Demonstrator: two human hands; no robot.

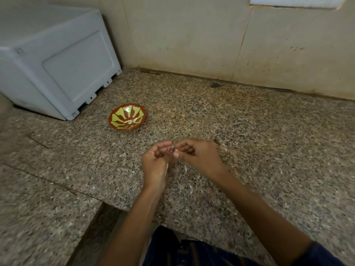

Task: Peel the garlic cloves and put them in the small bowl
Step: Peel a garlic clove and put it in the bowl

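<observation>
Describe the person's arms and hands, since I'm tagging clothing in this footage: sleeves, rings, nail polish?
Both forearms are bare. A dark blue sleeve shows only at the right upper arm. One nail on the left hand looks painted dark red. No rings or watch are visible on it or on the right hand.

White appliance (pixel 57 60) on speckled granite counter (pixel 249 131), tiled wall (pixel 192 35)
</observation>
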